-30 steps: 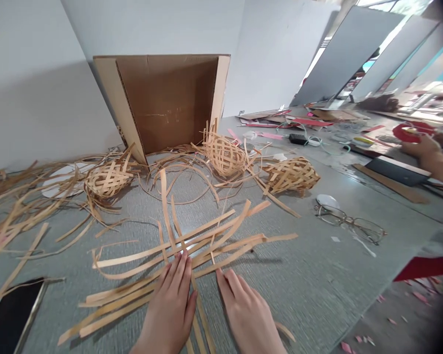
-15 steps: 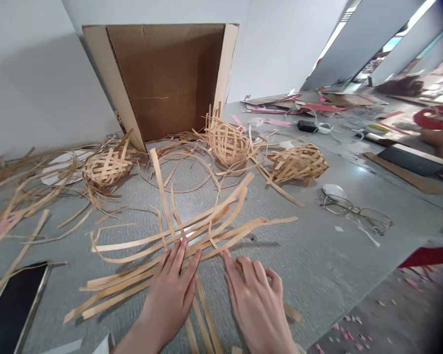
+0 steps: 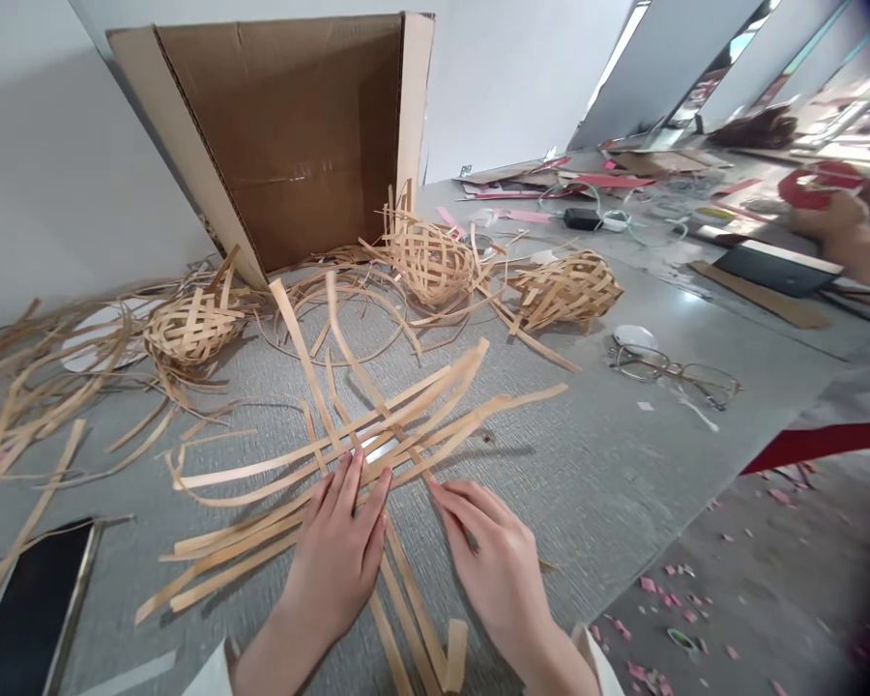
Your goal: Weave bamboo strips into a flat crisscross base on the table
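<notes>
Flat tan bamboo strips (image 3: 261,536) cross each other in a loose, open weave on the grey table. My left hand (image 3: 340,541) lies flat over the crossing, its fingers stretched out and pressing on the strips. To the right of it, my right hand (image 3: 489,551) pinches one bamboo strip (image 3: 366,382) between thumb and forefinger; from there the strip runs up and left through the weave, its far end bent upward. Several strip ends come out toward me below the left hand. The part of the weave under the left palm is hidden.
Woven balls (image 3: 431,261) and loose strips lie before an upright cardboard box (image 3: 297,155). A phone (image 3: 29,604) rests at left, eyeglasses (image 3: 674,372) at right. Beyond them, another person's hand (image 3: 833,217) holds something red. The table's edge drops off at lower right.
My right hand has closed its fingers on a strip, which now lies straighter through the weave with its far end pointing away. The left hand stays pressed on the strips. The view has shifted slightly.
</notes>
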A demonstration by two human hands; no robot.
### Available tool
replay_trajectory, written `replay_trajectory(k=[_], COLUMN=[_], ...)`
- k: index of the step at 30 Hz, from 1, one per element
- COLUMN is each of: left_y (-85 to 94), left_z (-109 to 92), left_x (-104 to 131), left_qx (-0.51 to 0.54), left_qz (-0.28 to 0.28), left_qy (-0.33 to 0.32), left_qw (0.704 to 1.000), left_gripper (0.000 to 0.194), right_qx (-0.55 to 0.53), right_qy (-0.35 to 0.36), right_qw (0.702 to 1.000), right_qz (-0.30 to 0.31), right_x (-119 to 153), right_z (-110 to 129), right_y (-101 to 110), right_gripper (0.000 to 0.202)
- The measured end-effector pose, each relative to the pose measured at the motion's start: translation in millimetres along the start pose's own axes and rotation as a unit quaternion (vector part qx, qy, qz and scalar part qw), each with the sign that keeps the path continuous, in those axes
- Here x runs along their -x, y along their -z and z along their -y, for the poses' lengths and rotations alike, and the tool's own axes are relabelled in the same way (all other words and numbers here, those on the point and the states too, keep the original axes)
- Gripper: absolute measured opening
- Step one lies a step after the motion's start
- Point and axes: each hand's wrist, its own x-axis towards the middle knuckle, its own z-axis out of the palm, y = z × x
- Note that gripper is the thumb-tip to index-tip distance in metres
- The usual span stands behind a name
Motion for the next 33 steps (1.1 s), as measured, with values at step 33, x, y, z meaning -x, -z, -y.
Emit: replay_trajectory(k=[33], left_y=[3.9], left_z=[-2], left_x=[-1], left_qx=[0.026], left_qz=[0.009], left_qy=[0.008], left_qw=[1.0], left_gripper=[0.047], right_qx=[-0.106], right_qy=[-0.101], right_qw=[0.972], right_qz=[0.182], right_x=[4], right_z=[1], right_y=[1], right_gripper=[0.038])
